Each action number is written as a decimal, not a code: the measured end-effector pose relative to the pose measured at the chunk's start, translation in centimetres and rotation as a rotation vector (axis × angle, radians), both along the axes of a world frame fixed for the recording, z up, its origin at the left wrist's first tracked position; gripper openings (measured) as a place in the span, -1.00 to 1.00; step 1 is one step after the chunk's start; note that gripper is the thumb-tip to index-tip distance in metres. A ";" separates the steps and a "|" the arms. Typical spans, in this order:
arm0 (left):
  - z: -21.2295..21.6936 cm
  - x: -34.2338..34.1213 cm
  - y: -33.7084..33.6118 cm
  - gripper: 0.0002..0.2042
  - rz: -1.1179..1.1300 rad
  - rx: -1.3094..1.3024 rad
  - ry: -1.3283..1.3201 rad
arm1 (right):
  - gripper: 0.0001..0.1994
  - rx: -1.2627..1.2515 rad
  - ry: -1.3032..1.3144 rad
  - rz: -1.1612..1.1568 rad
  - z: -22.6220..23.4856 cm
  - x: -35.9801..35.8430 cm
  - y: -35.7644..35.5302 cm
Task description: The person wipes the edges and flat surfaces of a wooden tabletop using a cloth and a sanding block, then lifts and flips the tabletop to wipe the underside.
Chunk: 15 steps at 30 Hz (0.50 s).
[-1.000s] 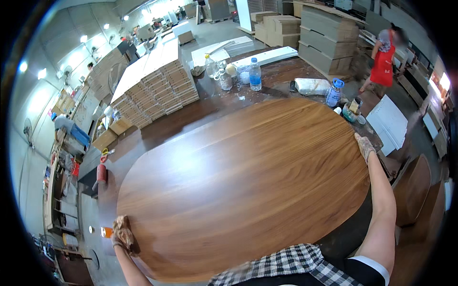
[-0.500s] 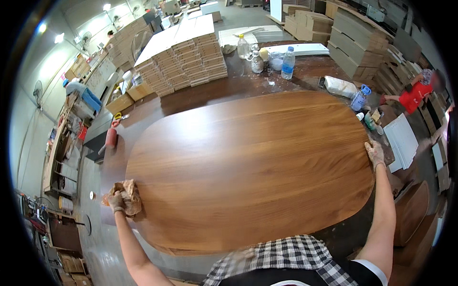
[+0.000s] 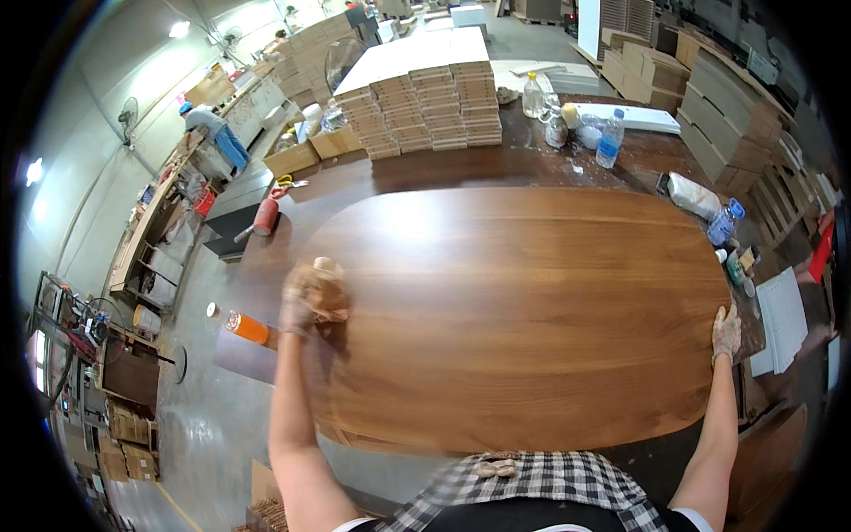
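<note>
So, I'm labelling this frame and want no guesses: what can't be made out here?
- Left hand, head view: motion-blurred, so its grip on the brown rag is unclear.
- Tabletop: near edge hidden behind the person's checked shirt.
- Right hand: fingers curl over the tabletop's end, underside hidden.

Both hands gloved: left hand [image 3: 300,306] and right hand [image 3: 727,331] wear light, stained work gloves, fabric looks worn and mottled. Left glove is motion-blurred, detail unclear. Forearms bare from glove cuffs down to the lower edge. Torso: black-and-white checked shirt [image 3: 541,483], a small light knot or tie at the centre front. White sleeve hem or cuff shows at the lower right by the upper arm.
</note>
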<state>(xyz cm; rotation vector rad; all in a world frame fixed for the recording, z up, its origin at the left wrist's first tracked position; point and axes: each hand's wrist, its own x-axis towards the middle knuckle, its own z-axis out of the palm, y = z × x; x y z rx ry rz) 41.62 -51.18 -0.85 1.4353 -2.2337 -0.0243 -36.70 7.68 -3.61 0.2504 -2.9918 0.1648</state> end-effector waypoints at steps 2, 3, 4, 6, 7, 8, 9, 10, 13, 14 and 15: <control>-1.9 -9.7 3.2 -0.44 0.190 0.053 -0.361 | -0.43 0.019 0.082 -0.038 1.5 -0.8 2.3; -0.8 -11.4 2.8 -0.40 0.320 0.143 -0.305 | -0.44 0.025 0.090 -0.026 1.4 -0.6 2.2; 0.0 -12.8 2.2 -0.39 0.380 0.156 -0.268 | -0.45 0.039 0.100 -0.018 1.3 -0.5 2.3; 1.7 -14.6 1.1 -0.42 0.457 0.163 -0.209 | -0.46 0.069 0.097 -0.009 0.7 -0.4 1.9; 2.4 -16.1 0.6 -0.44 0.483 0.119 -0.174 | -0.47 0.083 0.097 -0.009 0.7 -0.6 1.5; 3.6 -18.6 0.7 -0.46 0.506 0.085 -0.145 | -0.48 0.102 0.113 -0.019 0.8 -0.7 1.4; 4.3 -19.8 -0.5 -0.53 0.399 0.031 -0.187 | -0.48 0.078 0.103 0.002 0.8 -0.5 0.7; 4.6 -23.0 -0.3 -0.59 0.270 0.066 -0.085 | -0.48 0.068 0.095 0.017 0.8 -0.4 0.4; 0.8 -37.4 11.2 -0.76 -0.227 0.522 0.544 | -0.48 0.044 0.131 0.058 0.0 -0.6 1.9; 0.0 -39.3 13.8 -0.72 -0.482 0.212 0.172 | -0.48 0.020 0.155 0.078 -0.3 -1.0 2.0; -0.8 -40.9 16.5 -0.66 -0.669 -0.207 -0.109 | -0.48 0.007 0.152 0.096 -0.4 -1.7 2.0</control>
